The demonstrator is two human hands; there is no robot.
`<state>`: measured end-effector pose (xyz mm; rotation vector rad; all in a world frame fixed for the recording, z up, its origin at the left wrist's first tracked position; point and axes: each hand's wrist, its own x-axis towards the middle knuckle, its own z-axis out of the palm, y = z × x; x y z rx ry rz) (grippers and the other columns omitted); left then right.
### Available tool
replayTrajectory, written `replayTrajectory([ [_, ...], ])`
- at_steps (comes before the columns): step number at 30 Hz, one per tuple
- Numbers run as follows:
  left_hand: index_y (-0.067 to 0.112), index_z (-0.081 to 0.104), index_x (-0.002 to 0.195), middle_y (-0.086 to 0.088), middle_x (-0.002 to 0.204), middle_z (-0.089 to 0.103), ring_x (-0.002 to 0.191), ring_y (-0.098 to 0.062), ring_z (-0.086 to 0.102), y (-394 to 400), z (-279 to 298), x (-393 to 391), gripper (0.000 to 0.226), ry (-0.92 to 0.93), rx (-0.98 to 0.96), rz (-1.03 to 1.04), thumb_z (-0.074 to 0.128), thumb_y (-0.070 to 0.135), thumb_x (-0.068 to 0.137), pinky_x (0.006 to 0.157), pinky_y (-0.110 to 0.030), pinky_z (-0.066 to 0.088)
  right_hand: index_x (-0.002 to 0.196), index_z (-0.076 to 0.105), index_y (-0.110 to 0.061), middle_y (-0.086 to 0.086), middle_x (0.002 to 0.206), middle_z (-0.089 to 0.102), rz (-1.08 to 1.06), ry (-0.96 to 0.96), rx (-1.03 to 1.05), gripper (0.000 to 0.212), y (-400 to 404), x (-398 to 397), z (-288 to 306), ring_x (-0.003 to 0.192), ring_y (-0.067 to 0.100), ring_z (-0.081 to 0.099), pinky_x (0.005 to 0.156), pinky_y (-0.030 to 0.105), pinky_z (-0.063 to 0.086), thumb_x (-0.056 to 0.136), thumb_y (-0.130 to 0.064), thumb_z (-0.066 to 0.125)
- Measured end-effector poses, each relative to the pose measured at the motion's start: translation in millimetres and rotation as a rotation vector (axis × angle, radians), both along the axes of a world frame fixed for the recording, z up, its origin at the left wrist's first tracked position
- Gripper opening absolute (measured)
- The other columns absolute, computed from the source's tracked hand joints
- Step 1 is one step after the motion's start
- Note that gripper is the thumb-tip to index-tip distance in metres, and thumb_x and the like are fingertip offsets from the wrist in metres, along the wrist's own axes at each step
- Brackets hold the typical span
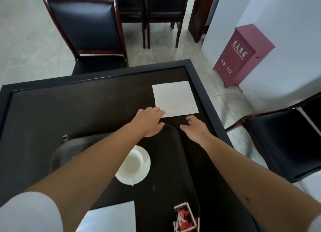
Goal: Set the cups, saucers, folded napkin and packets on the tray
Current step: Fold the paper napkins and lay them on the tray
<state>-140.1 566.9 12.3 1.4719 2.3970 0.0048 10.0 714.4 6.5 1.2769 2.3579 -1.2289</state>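
Left hand stretched forward over the far end of the tray, fingers straight and together, fingertips touching the near left corner of the white napkin, nothing gripped. Right hand just beside it, palm turned inward, fingers loosely curled and relaxed, thumb spread toward the left, holding nothing, hovering near the napkin's near edge but apart from it; contact with the tabletop not clear. Napkin lying flat and square on the dark table, toward the far right corner, off the tray. Dark tray with rounded corners below both forearms, its far rim directly under the left palm. On the tray, a white cup sitting on a white saucer, partly covered by the left forearm. Near the bottom, red-and-white packets piled at the tray's near right part. A second white sheet at the bottom edge of view, left of the packets, mostly hidden by the left arm; whether on the tray or the table cannot be told. Around the table, dark padded chairs with red wood frames: one at the far side, one at the right. Against the white wall, a red cabinet with white lettering.
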Motion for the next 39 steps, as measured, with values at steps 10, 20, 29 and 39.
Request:
replayTrajectory([
  [10,0.019,0.045,0.139,-0.008,0.147,0.042,0.130,-0.030,0.042,48,-44,-39,0.053,0.048,-0.035,-0.068,0.055,0.045,0.094,0.097,-0.047,0.046,0.135,0.036,-0.011,0.010,0.136,0.036,-0.189,-0.106,0.315,0.060,44,-52,-42,0.080,0.022,0.050,0.062,0.036,0.044,0.090,-0.043,0.061],
  [20,0.016,0.069,0.106,-0.008,0.127,0.059,0.115,-0.026,0.052,45,-52,-35,0.022,0.202,0.240,-0.143,0.053,0.025,0.094,0.086,-0.041,0.044,0.087,0.057,-0.020,0.001,0.098,0.053,-0.219,0.061,0.351,0.007,65,-70,-48,0.079,0.023,0.055,0.060,0.034,0.041,0.088,-0.022,0.050],
  [29,0.022,0.051,0.135,-0.001,0.132,0.060,0.119,-0.021,0.054,70,-37,-32,0.045,-0.234,0.142,-0.099,0.048,0.045,0.096,0.096,-0.042,0.046,0.099,0.055,-0.023,-0.001,0.087,0.063,0.100,0.162,0.481,0.006,92,-91,-36,0.071,0.018,0.058,0.053,0.029,0.041,0.095,-0.020,0.054],
  [39,0.035,0.040,0.140,-0.007,0.163,0.009,0.148,-0.034,0.001,117,-22,-106,0.071,0.177,0.176,-0.216,0.075,0.038,0.079,0.113,-0.059,0.015,0.145,0.038,-0.026,-0.006,0.102,0.058,0.269,0.363,0.458,0.065,82,-67,-41,0.095,0.012,0.054,0.086,0.030,0.047,0.089,-0.007,0.066],
])
